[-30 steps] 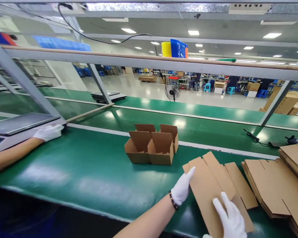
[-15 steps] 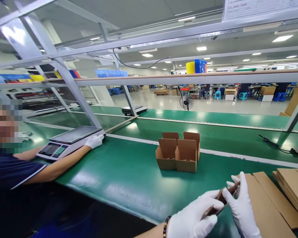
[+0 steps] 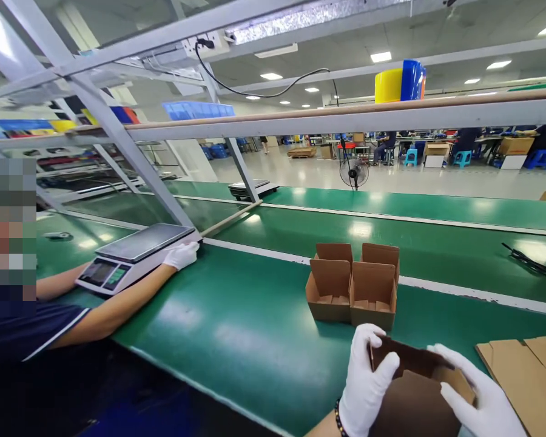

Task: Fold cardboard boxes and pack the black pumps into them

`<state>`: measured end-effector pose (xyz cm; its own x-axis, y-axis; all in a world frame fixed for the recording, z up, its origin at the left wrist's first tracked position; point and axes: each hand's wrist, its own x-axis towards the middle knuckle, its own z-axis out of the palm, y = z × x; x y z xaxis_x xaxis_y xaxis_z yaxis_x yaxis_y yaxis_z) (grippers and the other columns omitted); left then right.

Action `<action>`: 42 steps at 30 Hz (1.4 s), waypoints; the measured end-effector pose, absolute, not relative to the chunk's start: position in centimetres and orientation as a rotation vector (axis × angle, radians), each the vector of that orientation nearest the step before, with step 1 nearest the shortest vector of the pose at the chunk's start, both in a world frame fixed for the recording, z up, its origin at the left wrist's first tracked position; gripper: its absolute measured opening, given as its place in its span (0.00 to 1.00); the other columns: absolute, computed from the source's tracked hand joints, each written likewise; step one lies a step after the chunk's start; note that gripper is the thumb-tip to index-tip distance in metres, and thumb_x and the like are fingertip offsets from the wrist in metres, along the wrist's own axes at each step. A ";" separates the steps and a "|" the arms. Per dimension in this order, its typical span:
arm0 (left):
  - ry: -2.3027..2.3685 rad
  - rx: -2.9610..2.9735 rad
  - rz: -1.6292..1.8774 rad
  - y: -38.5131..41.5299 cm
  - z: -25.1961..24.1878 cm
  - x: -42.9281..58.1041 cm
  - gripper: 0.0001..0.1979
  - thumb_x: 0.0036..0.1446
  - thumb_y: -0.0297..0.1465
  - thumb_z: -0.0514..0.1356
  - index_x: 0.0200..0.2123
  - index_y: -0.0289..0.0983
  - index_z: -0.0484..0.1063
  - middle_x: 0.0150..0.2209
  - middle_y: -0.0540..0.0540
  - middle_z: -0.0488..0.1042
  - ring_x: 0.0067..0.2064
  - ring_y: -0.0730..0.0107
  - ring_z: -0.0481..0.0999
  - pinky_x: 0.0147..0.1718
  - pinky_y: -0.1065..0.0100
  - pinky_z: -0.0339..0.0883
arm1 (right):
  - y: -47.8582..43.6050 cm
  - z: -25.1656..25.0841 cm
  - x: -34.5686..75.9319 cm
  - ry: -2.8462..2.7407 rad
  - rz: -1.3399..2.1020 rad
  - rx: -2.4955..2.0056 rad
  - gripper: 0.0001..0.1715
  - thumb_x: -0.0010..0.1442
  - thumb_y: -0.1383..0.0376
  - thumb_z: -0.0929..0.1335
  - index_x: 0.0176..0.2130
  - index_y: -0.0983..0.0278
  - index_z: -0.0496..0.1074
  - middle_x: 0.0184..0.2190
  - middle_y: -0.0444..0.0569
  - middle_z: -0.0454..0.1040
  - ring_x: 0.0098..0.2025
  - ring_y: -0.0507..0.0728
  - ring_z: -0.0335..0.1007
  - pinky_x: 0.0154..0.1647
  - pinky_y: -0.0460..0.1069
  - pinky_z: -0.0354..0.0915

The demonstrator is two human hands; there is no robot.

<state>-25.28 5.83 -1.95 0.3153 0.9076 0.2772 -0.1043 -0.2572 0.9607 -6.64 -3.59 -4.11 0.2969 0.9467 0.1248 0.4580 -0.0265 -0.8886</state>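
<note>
Both my hands wear white gloves and hold a brown cardboard box blank (image 3: 414, 388) low at the bottom right, partly folded open. My left hand (image 3: 366, 379) grips its left side with the thumb over the top edge. My right hand (image 3: 480, 397) is closed on its right edge. Just beyond them, several folded open cardboard boxes (image 3: 352, 285) stand in a cluster on the green conveyor belt (image 3: 236, 321). Flat cardboard blanks (image 3: 525, 373) lie at the right.
A co-worker sits at the left, a gloved hand (image 3: 181, 255) resting against a weighing scale (image 3: 134, 255). A grey metal frame (image 3: 327, 118) crosses overhead. A black cable (image 3: 525, 261) lies on the far belt. Beyond are a fan (image 3: 353, 172) and other workstations.
I lifted one flat blank off the stack, brought it toward me and opened it between both hands. My view swung left and up. The co-worker's hand stayed at the scale.
</note>
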 end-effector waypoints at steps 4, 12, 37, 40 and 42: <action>0.499 1.492 1.106 6.9 -2.5 -26.4 0.21 0.50 0.49 0.59 0.31 0.39 0.56 0.33 0.48 0.62 0.37 0.69 0.65 0.42 0.63 0.62 | -3.6 -4.1 -5.6 -1.416 0.579 -1.631 0.16 0.53 0.56 0.68 0.41 0.59 0.73 0.44 0.49 0.72 0.47 0.62 0.68 0.48 0.51 0.67; 0.512 1.592 0.459 9.8 -0.7 -28.5 0.22 0.59 0.45 0.49 0.47 0.36 0.65 0.31 0.46 0.70 0.40 0.66 0.70 0.48 0.60 0.61 | -4.6 -4.3 -7.2 -1.304 0.716 -1.280 0.38 0.53 0.54 0.71 0.58 0.58 0.57 0.47 0.55 0.70 0.49 0.64 0.67 0.49 0.55 0.67; 0.449 2.474 0.332 6.4 1.0 -29.4 0.35 0.45 0.53 0.60 0.51 0.39 0.62 0.57 0.36 0.58 0.61 0.47 0.52 0.54 0.50 0.59 | -5.1 -2.1 -9.2 -2.032 0.020 -1.523 0.33 0.52 0.51 0.71 0.53 0.62 0.64 0.56 0.59 0.60 0.54 0.67 0.60 0.45 0.56 0.71; 0.445 2.453 0.314 6.4 1.6 -28.8 0.23 0.46 0.51 0.61 0.37 0.39 0.70 0.50 0.40 0.64 0.54 0.54 0.62 0.50 0.56 0.62 | -5.0 -1.8 -9.3 -2.055 0.123 -1.570 0.33 0.51 0.51 0.71 0.52 0.60 0.65 0.54 0.57 0.62 0.51 0.67 0.63 0.39 0.56 0.73; 0.488 2.396 0.337 6.3 1.7 -28.6 0.20 0.44 0.49 0.63 0.30 0.38 0.69 0.47 0.41 0.64 0.49 0.57 0.64 0.48 0.58 0.62 | -4.9 -1.7 -9.5 -2.008 0.153 -1.546 0.33 0.51 0.52 0.71 0.53 0.58 0.64 0.53 0.55 0.63 0.50 0.67 0.64 0.38 0.56 0.73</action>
<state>-28.57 6.32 1.68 0.8973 0.4268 0.1126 0.2566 -0.7119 0.6537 -9.53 -4.88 -1.74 -0.1478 0.9126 0.3811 0.8443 0.3171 -0.4319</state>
